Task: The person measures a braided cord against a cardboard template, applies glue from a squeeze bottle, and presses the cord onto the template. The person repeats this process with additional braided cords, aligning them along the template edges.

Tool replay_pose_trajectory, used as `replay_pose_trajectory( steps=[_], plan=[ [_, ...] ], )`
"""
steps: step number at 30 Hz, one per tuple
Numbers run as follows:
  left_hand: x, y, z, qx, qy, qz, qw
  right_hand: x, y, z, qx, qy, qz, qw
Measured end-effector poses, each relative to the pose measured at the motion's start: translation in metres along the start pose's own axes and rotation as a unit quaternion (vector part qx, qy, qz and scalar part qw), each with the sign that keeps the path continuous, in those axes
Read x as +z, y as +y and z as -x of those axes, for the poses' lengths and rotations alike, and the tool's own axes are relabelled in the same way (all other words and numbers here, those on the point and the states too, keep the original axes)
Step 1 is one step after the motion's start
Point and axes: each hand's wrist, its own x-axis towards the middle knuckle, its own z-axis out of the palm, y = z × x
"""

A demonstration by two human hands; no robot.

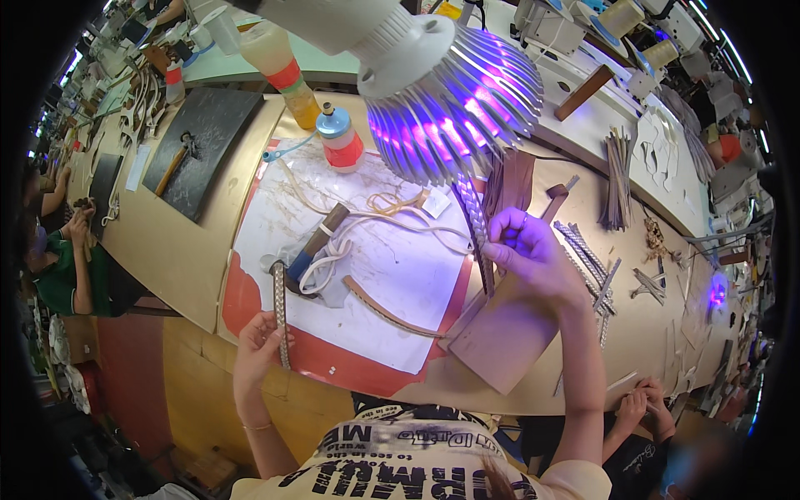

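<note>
My left hand (260,337) is closed around a pale braided strap (279,312) that hangs over the near edge of the white sheet (358,329). On the right, my right hand (529,246) pinches another braided strap (472,208) beneath a large finned lamp (454,100) that glows purple. The lamp hides that strap's far end. Between my hands lie a tool with a wooden end and a blue part (317,243), looped white cords (329,265) and a curved brown strip (383,310).
Behind the sheet stand a blue-topped bottle (340,140) and a taller bottle with amber liquid (287,75). Braided straps (587,258) and thin brown strips (617,179) lie at right. A hammer (175,162) rests on a black board (221,125). Co-workers' hands (642,404) show on either side.
</note>
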Motion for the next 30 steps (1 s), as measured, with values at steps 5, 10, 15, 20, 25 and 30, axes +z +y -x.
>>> replay_pose_trajectory(
  steps=[5,10,15,20,25,30],
  plan=[
    [0.039,0.033,-0.011,0.036,0.024,0.026,0.999,0.006,0.002,-0.003,-0.007,-0.003,-0.025,1.000],
    [0.120,0.078,-0.045,0.123,-0.126,0.112,0.978,0.032,0.000,0.006,-0.036,0.035,-0.078,0.996],
    [0.177,0.109,-0.059,0.145,-0.223,0.135,0.954,0.053,0.003,0.021,-0.048,0.093,-0.092,0.990],
    [0.188,0.115,-0.057,0.139,-0.267,0.119,0.946,0.057,0.010,0.026,-0.079,0.132,-0.100,0.983],
    [0.188,0.109,-0.055,0.133,-0.281,0.121,0.943,0.057,0.015,0.027,-0.082,0.144,-0.102,0.981],
    [0.189,0.106,-0.053,0.118,-0.276,0.113,0.947,0.059,0.016,0.027,-0.092,0.146,-0.102,0.980]
  ],
)
